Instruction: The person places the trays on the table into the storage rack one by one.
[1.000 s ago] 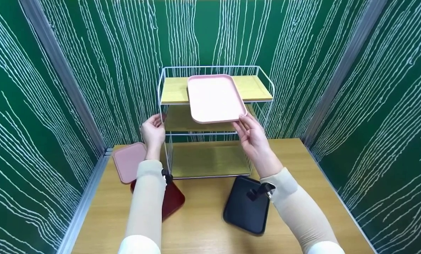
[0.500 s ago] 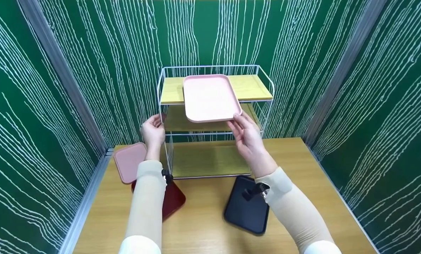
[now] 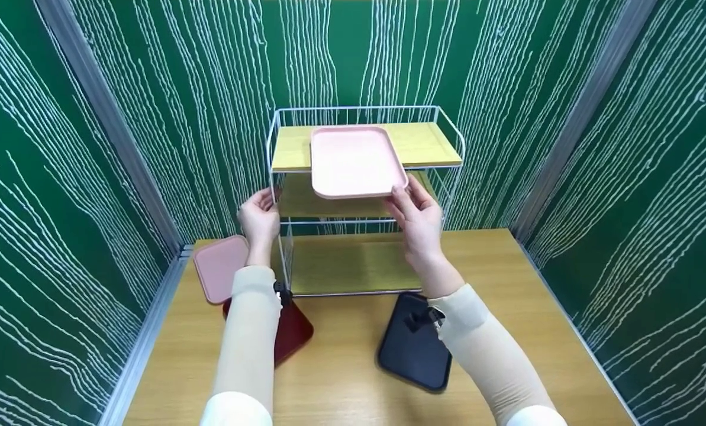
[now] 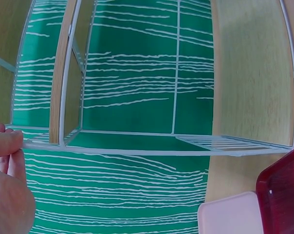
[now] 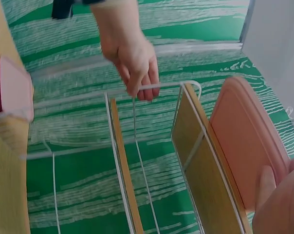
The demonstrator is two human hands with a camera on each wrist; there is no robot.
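Fingertips [image 3: 398,191] of the right hand [image 3: 422,228] pinch the held pink tray [image 3: 357,161] at its near right corner, thumb on the rim, other fingers beyond and below. Left hand [image 3: 260,219] has its fingers curled on the left front post [image 4: 137,152] of the rack [image 3: 350,266], between middle and top shelves.

Held tray sits at the top shelf [image 3: 426,145], near edge out past the shelf's front edge. Whether its underside touches the board: can't tell. Bare board shows both sides of it, wider strip on the right. Back and side rails fence the shelf; front side has no raised rail.

Rack stands toward the far edge of the bench [image 3: 506,331]. Second pink tray [image 3: 218,269] lies at the bench's far left corner, edge meeting the red tray [image 3: 290,334], which is off the rack's left front corner and partly hidden by the left sleeve [image 3: 244,343]. Dark tray [image 3: 412,355] lies just off the rack's right front corner, right sleeve [image 3: 497,361] across part of it. Room: bare bench between red and dark trays, plus a strip from rack to right edge. Green walls [image 3: 654,148] bound left, right and back.
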